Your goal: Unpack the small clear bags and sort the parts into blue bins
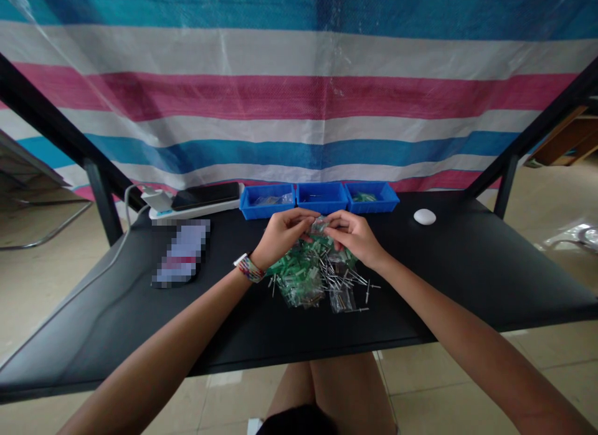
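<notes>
Between them, my left hand [288, 231] and my right hand [354, 234] pinch a small clear plastic bag [319, 225], one side each. What the bag contains is too small to make out. Below it lies a heap of green wall plugs [299, 270], partly covered by my hands. Silvery pop rivets [337, 270] are scattered on the heap's right side, with a few loose ones at its edge. Another clear bag with thin pieces inside [342, 299] rests at the front of the heap.
Three blue bins stand behind my hands: a left bin [266, 210] with clear bags, a middle bin [321, 206] and a right bin [371, 205] with green pieces. A white mouse [425, 217] sits right; a blurred phone [183, 253] and a power strip [161, 214] lie left.
</notes>
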`<state>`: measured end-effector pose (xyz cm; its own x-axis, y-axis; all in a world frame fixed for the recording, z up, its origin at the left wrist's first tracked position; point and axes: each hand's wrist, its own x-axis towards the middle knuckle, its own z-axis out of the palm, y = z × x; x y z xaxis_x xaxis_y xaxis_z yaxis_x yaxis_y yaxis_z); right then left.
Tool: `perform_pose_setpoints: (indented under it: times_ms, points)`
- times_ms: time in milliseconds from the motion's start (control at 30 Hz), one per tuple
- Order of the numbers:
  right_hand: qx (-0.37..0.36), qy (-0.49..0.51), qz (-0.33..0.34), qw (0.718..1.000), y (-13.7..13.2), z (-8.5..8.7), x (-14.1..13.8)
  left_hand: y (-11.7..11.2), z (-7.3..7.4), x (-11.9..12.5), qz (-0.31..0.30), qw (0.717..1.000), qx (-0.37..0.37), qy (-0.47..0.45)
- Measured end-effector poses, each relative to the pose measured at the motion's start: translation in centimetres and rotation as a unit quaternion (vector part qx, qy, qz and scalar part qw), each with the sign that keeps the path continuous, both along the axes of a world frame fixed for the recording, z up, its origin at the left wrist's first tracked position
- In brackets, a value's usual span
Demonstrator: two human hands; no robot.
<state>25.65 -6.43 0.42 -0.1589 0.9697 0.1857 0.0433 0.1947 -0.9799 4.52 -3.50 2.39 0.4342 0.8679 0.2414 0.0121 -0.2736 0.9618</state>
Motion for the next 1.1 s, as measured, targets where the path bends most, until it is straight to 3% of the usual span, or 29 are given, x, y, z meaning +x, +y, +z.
perform_pose_setpoints:
  times_ms: [200, 367, 567, 767, 933, 1100]
  points:
    - [0.023, 0.035, -0.051, 0.998, 0.4, -0.4, 0.3, -0.1, 0.0, 0.0, -0.027, 0.998, -0.059, -0.013]
    - [0.029, 0.037, -0.043, 0.998, 0.2, -0.4, 0.3, 0.3, -0.6, -0.1, -0.074, 0.997, -0.024, 0.028]
    - [0.008, 0.039, -0.031, 0.999, 0.0, -0.5, 0.1, 0.3, -0.7, -0.1, -0.080, 0.996, -0.028, 0.015]
    - [0.055, 0.022, -0.045, 0.997, -0.2, -0.1, 0.1, 0.0, -0.4, 0.0, -0.066, 0.997, -0.023, 0.017]
    - [0.157, -0.036, -0.129, 0.978, -1.1, 0.3, 0.3, 0.1, -0.2, -0.1, -0.038, 0.996, -0.079, 0.014]
    - [0.343, -0.161, -0.156, 0.912, -1.9, 0.9, 0.6, 0.3, -0.1, -0.4, -0.083, 0.985, -0.148, -0.036]
